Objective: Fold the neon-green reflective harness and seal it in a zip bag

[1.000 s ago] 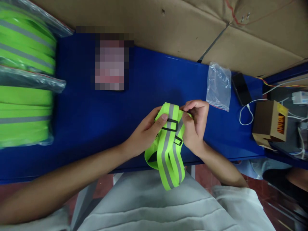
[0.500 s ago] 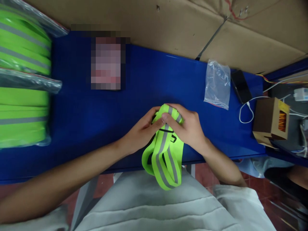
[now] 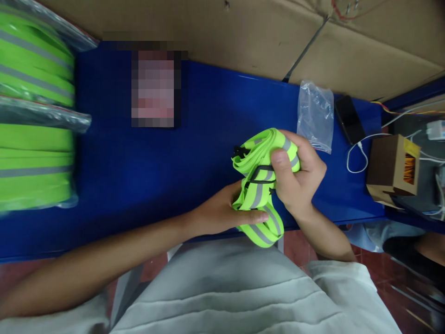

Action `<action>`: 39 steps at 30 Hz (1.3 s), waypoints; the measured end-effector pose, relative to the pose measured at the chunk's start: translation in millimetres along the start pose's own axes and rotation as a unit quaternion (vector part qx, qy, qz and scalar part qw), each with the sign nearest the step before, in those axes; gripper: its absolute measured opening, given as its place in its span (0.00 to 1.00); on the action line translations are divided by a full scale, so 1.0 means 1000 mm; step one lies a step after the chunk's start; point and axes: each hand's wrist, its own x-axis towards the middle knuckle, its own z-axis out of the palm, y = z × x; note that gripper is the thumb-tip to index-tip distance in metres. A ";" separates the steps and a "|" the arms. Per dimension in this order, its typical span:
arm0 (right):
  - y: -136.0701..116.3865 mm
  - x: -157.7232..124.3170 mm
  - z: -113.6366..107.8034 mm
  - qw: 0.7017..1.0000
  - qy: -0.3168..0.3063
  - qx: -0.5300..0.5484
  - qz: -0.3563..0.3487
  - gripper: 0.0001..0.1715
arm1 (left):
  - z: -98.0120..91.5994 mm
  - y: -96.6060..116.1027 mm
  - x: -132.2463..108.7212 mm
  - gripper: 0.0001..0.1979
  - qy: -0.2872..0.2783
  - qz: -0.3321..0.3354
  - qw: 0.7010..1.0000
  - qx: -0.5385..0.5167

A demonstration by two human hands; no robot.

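Observation:
A neon green strap with grey reflective stripes and black plastic buckles (image 3: pixel 259 185) is bunched over the near edge of the blue table (image 3: pixel 208 120). My right hand (image 3: pixel 301 178) grips the folded upper part of the strap, thumb pressed on a stripe. My left hand (image 3: pixel 225 211) lies flatter, its fingers stretched under and along the lower loop of the same strap. The loop's end hangs just past the table edge above my lap.
Bagged stacks of the same green straps (image 3: pixel 34 130) fill the left end. An empty clear plastic bag (image 3: pixel 314 116), a black phone (image 3: pixel 348 119) on a white cable, and a small cardboard box (image 3: pixel 391 169) lie at the right. Cardboard sheets (image 3: pixel 243 32) line the back.
The strap has been folded shorter and lifted up and to the right. My right hand moved from covering its top to gripping the bundle; my left hand dropped to the lower loop.

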 end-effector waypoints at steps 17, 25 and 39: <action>0.007 0.005 0.000 0.995 0.088 -0.015 -0.039 0.18 | -0.008 0.010 -0.004 0.10 0.006 0.037 0.997 0.063; 0.000 0.001 0.000 0.990 0.114 -0.067 -0.053 0.21 | -0.022 0.031 -0.017 0.41 0.119 0.185 0.936 0.274; 0.012 -0.003 0.004 0.998 -0.056 0.007 -0.015 0.22 | -0.022 0.029 -0.016 0.20 -0.018 0.043 0.974 0.221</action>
